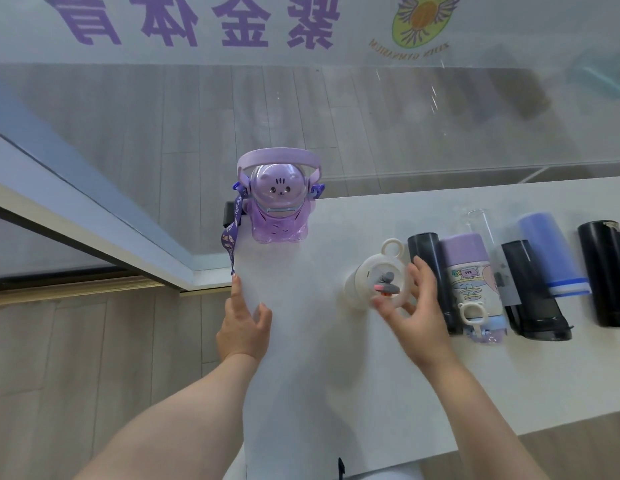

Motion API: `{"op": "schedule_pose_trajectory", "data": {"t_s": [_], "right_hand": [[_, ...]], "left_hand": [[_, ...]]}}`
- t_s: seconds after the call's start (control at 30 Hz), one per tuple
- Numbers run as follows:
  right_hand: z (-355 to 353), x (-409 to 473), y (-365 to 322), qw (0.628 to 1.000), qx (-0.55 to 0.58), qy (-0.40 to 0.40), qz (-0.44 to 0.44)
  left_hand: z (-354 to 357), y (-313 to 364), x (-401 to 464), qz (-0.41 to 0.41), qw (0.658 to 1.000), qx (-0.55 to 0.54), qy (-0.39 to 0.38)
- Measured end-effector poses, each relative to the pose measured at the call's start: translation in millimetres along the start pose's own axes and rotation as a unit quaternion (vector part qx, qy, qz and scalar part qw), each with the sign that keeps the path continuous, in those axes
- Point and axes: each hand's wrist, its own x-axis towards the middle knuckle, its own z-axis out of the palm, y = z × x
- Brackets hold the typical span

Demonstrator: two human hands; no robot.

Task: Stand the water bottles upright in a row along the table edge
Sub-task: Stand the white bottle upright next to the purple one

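A purple cat-shaped bottle [279, 206] with a strap stands upright at the far left corner of the white table [301, 358]. A white bottle [374, 275] with a ring lid stands to its right. My right hand [410, 306] is at this bottle with fingers spread around its lid; a firm grip is not visible. My left hand [244, 322] rests open on the table's left edge, holding nothing. Several bottles lie flat to the right: a black one [431, 271], a purple-capped printed one [473, 282], a black one [530, 292], a blue one [552, 254] and a black one [604, 271].
A clear glass [479, 220] lies behind the flat bottles. The purple strap [229, 237] hangs over the table's left edge. A glass wall with purple lettering runs behind the table. Wood floor lies to the left and below.
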Motion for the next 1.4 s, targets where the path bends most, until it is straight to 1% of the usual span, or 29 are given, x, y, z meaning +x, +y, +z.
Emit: {"op": "schedule_pose_trajectory", "data": {"t_s": [0.07,0.13,0.23,0.37,0.6,0.73,0.87,1.03,1.17,1.27,1.4], "right_hand": [[8,-3,10,0.993,-0.091,0.004,-0.069],[16,2,18,0.984,-0.123,0.024,-0.126],[25,11,17,0.979,-0.128,0.066,-0.142],[35,36,8,0.973,-0.146,0.081,-0.161],[56,100,-22,0.969,-0.153,0.095,-0.171],[66,125,-36,0.965,-0.153,0.113,-0.179],[70,140,-43,0.964,-0.15,0.113,-0.187],[68,143,-45,0.962,-0.169,0.1,-0.188],[62,138,-48,0.961,-0.206,0.065,-0.17],[53,127,-47,0.961,-0.219,0.062,-0.159],[33,102,-31,0.961,-0.235,0.051,-0.139]], "left_hand": [[0,0,0,-0.002,1.0,-0.001,0.0],[-1,1,0,-0.002,1.0,-0.003,0.0],[-1,1,0,0.001,1.0,-0.005,0.001],[-1,1,0,-0.001,1.0,-0.009,0.0],[1,-2,4,-0.002,1.0,-0.001,-0.001],[1,-3,3,-0.001,1.0,-0.001,-0.002],[2,-4,5,0.003,1.0,-0.001,0.001],[2,-5,6,0.013,1.0,-0.005,0.009],[3,-5,6,0.015,1.0,-0.009,0.011],[3,-6,6,0.022,1.0,-0.007,0.013],[5,-7,6,0.031,0.999,-0.031,0.016]]}}
